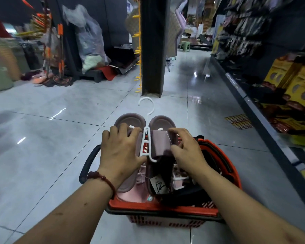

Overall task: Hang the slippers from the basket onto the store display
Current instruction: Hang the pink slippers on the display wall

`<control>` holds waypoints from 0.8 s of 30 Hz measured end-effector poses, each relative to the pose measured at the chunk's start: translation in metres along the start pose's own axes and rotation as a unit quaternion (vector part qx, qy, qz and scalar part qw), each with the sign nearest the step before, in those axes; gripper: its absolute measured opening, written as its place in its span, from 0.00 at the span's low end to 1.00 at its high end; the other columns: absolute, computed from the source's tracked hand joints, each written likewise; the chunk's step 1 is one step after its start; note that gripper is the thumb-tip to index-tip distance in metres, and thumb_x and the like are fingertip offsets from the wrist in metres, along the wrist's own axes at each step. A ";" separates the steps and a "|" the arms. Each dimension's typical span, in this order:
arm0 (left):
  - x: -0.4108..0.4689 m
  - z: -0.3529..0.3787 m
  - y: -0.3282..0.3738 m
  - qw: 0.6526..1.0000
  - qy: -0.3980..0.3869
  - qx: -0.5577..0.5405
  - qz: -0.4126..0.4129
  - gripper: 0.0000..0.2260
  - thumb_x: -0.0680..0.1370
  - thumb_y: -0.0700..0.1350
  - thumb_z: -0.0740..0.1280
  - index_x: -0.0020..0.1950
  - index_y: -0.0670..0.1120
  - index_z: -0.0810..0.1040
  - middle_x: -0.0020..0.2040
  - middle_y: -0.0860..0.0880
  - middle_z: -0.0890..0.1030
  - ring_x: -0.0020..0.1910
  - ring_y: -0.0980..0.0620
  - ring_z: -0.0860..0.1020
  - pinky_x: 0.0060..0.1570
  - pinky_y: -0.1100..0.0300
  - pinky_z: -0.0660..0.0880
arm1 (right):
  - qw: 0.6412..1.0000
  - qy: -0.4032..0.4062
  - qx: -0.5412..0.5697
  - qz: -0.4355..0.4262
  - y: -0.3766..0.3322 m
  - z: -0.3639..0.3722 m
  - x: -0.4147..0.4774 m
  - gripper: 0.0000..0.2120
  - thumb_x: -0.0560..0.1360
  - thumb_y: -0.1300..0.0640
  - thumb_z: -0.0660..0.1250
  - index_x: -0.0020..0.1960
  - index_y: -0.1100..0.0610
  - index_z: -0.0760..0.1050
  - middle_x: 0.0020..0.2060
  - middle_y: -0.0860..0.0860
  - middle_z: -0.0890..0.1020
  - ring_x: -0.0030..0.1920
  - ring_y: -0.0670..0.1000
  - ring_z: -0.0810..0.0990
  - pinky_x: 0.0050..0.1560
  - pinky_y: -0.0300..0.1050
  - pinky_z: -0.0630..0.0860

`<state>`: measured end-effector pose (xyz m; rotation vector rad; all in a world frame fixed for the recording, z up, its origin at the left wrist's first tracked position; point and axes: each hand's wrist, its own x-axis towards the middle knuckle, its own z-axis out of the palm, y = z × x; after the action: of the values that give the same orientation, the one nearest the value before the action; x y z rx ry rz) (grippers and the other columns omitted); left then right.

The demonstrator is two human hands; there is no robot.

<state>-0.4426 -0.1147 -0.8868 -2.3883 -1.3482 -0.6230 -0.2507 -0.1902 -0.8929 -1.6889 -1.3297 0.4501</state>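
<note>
- Left hand (121, 148): fingers curled over the upper of the left slipper, thumb against the lower edge of the white hanger (145, 138). It has a real hold.
- Right hand (187, 150): thumb and fingers pinch the strap of the right slipper. Two-handed grip, probably to keep the pair square on the hanger while it comes out of the basket.
- Tiled floor (51, 138): carries the basket, which sits mid-aisle near the bottom edge of the view.
- Dark pillar (152, 50): straight ahead past the basket, with yellow pegs (138, 50) down its left side. Likely the display target; well apart from the slippers.
- Red basket (162, 211): black handle (85, 166) swung out to the left. More stock inside, including something pink (128, 194) at the near left; the rest is too cluttered to name.
- Mauve slippers (163, 122): one pair, side by side on the hanger, over the basket's far rim. Long axis runs away from the person: toes forward at the pillar, heels low in the basket. Footbeds face up.
- Hanger hook (153, 105): sticks out past the toes, same heading, free of everything. Good orientation for a peg once lifted.
- Paper tag (158, 185): hangs at the right slipper's heel; snag risk on the basket contents.
</note>
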 end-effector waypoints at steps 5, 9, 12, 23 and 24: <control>-0.006 -0.017 0.013 0.999 0.030 -0.018 0.033 0.31 0.60 0.65 0.71 0.59 0.53 0.77 0.52 0.48 0.76 0.46 0.42 0.72 0.45 0.51 0.63 | 0.997 0.038 -0.055 0.030 -0.017 -0.006 -0.002 0.13 0.78 0.45 0.66 0.60 0.48 0.77 0.55 0.45 0.77 0.56 0.47 0.76 0.57 0.46 0.75; -0.015 -0.029 0.021 0.998 0.038 -0.021 0.041 0.31 0.60 0.65 0.72 0.59 0.53 0.77 0.52 0.48 0.76 0.46 0.42 0.73 0.45 0.50 0.63 | 0.993 0.040 0.035 0.109 -0.026 -0.012 -0.007 0.12 0.73 0.43 0.71 0.47 0.51 0.82 0.43 0.46 0.84 0.46 0.49 0.82 0.52 0.52 0.81; -0.019 -0.044 0.022 0.999 0.036 -0.015 0.035 0.31 0.60 0.66 0.70 0.59 0.53 0.77 0.50 0.48 0.76 0.45 0.42 0.73 0.45 0.50 0.63 | 0.983 0.019 0.143 0.114 -0.039 -0.021 -0.016 0.08 0.74 0.53 0.75 0.43 0.58 0.83 0.35 0.51 0.83 0.38 0.49 0.80 0.45 0.49 0.80; -0.002 -0.155 0.031 0.989 0.108 0.038 0.091 0.31 0.62 0.69 0.68 0.58 0.52 0.77 0.49 0.48 0.77 0.43 0.43 0.74 0.44 0.50 0.64 | 0.978 -0.010 0.177 0.112 -0.134 -0.105 -0.035 0.08 0.69 0.62 0.79 0.45 0.64 0.83 0.33 0.53 0.80 0.26 0.41 0.76 0.26 0.30 0.70; -0.001 -0.165 0.032 0.989 0.113 0.035 0.093 0.31 0.62 0.69 0.67 0.58 0.52 0.77 0.49 0.48 0.77 0.43 0.43 0.74 0.44 0.50 0.65 | 0.977 -0.013 0.182 0.111 -0.141 -0.115 -0.038 0.09 0.69 0.63 0.79 0.46 0.64 0.83 0.34 0.52 0.80 0.26 0.40 0.76 0.24 0.29 0.67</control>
<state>-0.4498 -0.2109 -0.7487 -2.2728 -1.0236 -0.7537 -0.2596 -0.2733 -0.7270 -1.5288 -1.0045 0.7977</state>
